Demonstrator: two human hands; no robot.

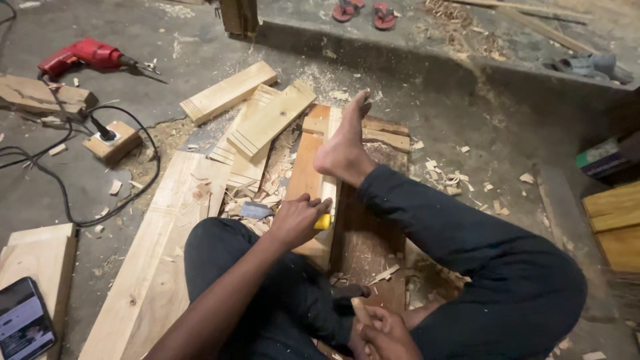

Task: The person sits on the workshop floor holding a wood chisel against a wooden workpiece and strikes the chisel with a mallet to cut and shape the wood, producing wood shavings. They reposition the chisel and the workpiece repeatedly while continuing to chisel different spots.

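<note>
Red power drill (83, 57) on the concrete floor, upper left. Small wooden block with a socket (113, 141) near it, black cable (60, 193) looping away. Phone (23, 320) on a board, lower left corner (screen lit). Pair of red sandals (365, 12) on the raised ledge. Loose pale planks (230, 91) stacked centre. Wood shavings (447, 179) scattered right.

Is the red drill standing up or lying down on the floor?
Lying down. The red drill rests on its side on the grey floor, its bit pointing right, far from the left hand gripping a yellow-handled chisel.
</note>
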